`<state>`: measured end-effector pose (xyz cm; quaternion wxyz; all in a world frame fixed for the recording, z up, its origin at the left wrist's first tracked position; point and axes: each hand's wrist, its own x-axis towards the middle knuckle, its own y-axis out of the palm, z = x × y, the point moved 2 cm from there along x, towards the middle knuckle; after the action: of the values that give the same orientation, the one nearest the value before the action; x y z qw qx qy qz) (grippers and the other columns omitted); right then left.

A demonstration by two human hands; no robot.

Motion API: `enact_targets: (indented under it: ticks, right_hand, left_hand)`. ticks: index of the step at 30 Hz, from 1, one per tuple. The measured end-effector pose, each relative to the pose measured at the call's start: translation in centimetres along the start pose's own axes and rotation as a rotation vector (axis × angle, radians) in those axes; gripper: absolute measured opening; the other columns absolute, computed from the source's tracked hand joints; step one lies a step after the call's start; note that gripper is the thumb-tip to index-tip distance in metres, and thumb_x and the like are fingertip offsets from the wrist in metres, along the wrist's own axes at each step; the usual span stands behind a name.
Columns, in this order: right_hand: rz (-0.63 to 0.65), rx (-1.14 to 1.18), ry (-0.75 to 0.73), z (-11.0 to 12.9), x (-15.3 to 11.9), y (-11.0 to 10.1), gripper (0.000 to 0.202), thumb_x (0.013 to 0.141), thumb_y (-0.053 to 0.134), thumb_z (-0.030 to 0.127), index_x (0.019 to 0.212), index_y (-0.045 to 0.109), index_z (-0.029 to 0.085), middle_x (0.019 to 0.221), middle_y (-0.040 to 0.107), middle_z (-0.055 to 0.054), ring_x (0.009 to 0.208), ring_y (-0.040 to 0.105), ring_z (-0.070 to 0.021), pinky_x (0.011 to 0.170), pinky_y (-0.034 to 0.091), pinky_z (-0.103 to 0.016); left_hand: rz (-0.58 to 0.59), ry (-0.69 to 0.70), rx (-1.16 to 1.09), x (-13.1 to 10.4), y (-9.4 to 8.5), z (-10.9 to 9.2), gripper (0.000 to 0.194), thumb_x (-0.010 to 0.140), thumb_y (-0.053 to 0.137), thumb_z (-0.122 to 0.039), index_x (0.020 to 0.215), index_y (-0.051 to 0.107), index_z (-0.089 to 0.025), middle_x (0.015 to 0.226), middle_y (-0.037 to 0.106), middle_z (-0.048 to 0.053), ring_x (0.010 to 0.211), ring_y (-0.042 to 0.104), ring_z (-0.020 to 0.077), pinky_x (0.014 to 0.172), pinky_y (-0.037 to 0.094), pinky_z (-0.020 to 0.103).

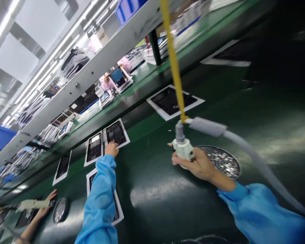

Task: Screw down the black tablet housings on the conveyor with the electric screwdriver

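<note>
My right hand (199,164) is closed around a pale electric screwdriver (183,150), which hangs from a yellow strap (175,64) and has a grey cable (249,147) trailing off to the right. Just behind that hand lies a round perforated dish (222,161) of small shiny pieces, partly covered by the wrist. At the near edge of a black tablet shell on a white sheet (117,133), my left hand (112,149) has its fingers curled onto the border. Another tablet shell on a white sheet (119,206) is partly hidden under my left sleeve.
More shells on white sheets lie along the green bench: one (94,148) left, one (62,166) farther left, one (175,101) beyond the screwdriver. Another person's hand (44,206) works at lower left beside a dish (60,210). A metal rail (96,62) crosses above stacked parts.
</note>
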<state>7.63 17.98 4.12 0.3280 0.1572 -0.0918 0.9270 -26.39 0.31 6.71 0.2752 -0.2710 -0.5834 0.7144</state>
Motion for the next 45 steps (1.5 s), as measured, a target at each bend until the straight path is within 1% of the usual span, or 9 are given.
enact_targets:
  ticks: [4, 12, 17, 22, 27, 32, 36, 39, 45]
  right_hand:
    - [0.086, 0.271, 0.097, 0.9, 0.8, 0.3, 0.036, 0.071, 0.073, 0.042, 0.091, 0.067, 0.013, 0.091, 0.072, -0.01, 0.079, 0.068, -0.0202, 0.072, 0.055, -0.032]
    - [0.272, 0.686, 0.177, 1.7, 1.9, 0.7, 0.054, 0.055, 0.084, 0.027, 0.101, 0.057, 0.017, 0.089, 0.072, -0.005, 0.069, 0.069, -0.0161, 0.059, 0.051, -0.024]
    - [0.328, 0.676, 0.198, 2.0, 1.4, 0.1, 0.036, 0.058, 0.08, 0.03, 0.08, 0.055, 0.016, 0.061, 0.065, 0.001, 0.048, 0.057, -0.01, 0.049, 0.044, -0.021]
    - [0.329, 0.62, 0.168, 2.1, 0.9, -0.9, 0.04, 0.057, 0.081, 0.034, 0.082, 0.059, 0.012, 0.051, 0.056, 0.004, 0.04, 0.045, -0.006, 0.04, 0.033, -0.018]
    - [0.247, 0.47, 0.215, 2.3, 0.5, -1.2, 0.044, 0.047, 0.088, 0.031, 0.071, 0.057, 0.012, 0.047, 0.053, 0.006, 0.04, 0.045, -0.0055, 0.04, 0.036, -0.019]
    - [-0.093, 0.371, 0.185, 3.0, 0.7, -3.3, 0.037, 0.054, 0.084, 0.03, 0.074, 0.058, 0.014, 0.047, 0.054, 0.006, 0.041, 0.047, -0.0069, 0.042, 0.039, -0.021]
    - [-0.341, 0.305, 0.062, 2.2, 1.5, -6.4, 0.029, 0.06, 0.08, 0.027, 0.075, 0.058, 0.018, 0.046, 0.053, 0.007, 0.037, 0.047, -0.0086, 0.042, 0.04, -0.024]
    - [-0.47, 0.187, 0.014, 1.1, 2.1, -8.0, 0.028, 0.061, 0.079, 0.031, 0.077, 0.059, 0.021, 0.046, 0.052, 0.008, 0.038, 0.047, -0.0103, 0.042, 0.043, -0.028]
    - [-0.501, 0.082, 0.032, 0.7, 2.4, -7.8, 0.026, 0.064, 0.076, 0.029, 0.083, 0.061, 0.02, 0.045, 0.05, 0.007, 0.044, 0.05, -0.012, 0.05, 0.049, -0.032]
  left_hand:
    - [0.032, 0.092, 0.118, 2.6, -0.3, -2.2, 0.032, 0.078, 0.06, -0.009, 0.108, 0.067, -0.019, 0.114, 0.066, 0.01, 0.111, 0.061, 0.0218, 0.095, 0.047, 0.031]
    - [-0.089, 0.268, 0.252, 3.6, -3.4, -3.6, 0.023, 0.079, 0.053, -0.005, 0.094, 0.065, -0.018, 0.098, 0.068, 0.008, 0.093, 0.067, 0.0211, 0.079, 0.051, 0.03]
    - [-0.174, 0.384, 0.167, 1.1, -3.7, -8.0, 0.027, 0.081, 0.05, -0.008, 0.102, 0.064, -0.017, 0.099, 0.066, 0.009, 0.092, 0.065, 0.0218, 0.08, 0.051, 0.032]
    - [-0.192, 0.529, 0.042, -5.6, -2.5, -13.3, 0.031, 0.083, 0.048, -0.011, 0.109, 0.063, -0.018, 0.101, 0.064, 0.008, 0.097, 0.061, 0.0192, 0.084, 0.051, 0.029]
    - [-0.271, 0.761, -0.035, -13.3, -1.5, -18.1, 0.026, 0.08, 0.048, -0.009, 0.098, 0.065, -0.017, 0.088, 0.063, 0.007, 0.083, 0.058, 0.0199, 0.072, 0.052, 0.031]
    - [-0.298, 0.819, -0.225, -17.5, 0.9, -20.5, 0.019, 0.086, 0.051, -0.016, 0.098, 0.066, -0.016, 0.084, 0.064, 0.007, 0.077, 0.058, 0.0194, 0.068, 0.051, 0.031]
    - [-0.385, 0.696, -0.488, -18.4, 2.8, -20.3, 0.018, 0.093, 0.051, -0.023, 0.098, 0.067, -0.017, 0.089, 0.065, 0.008, 0.082, 0.059, 0.0171, 0.073, 0.052, 0.029]
    - [-0.412, 0.668, -0.527, -18.2, 3.6, -20.3, 0.019, 0.093, 0.049, -0.021, 0.096, 0.068, -0.019, 0.087, 0.065, 0.008, 0.08, 0.059, 0.0164, 0.07, 0.051, 0.029]
    - [-0.425, 0.659, -0.535, -17.4, 3.7, -21.7, 0.017, 0.091, 0.051, -0.018, 0.095, 0.068, -0.018, 0.088, 0.064, 0.007, 0.081, 0.058, 0.0168, 0.071, 0.05, 0.028]
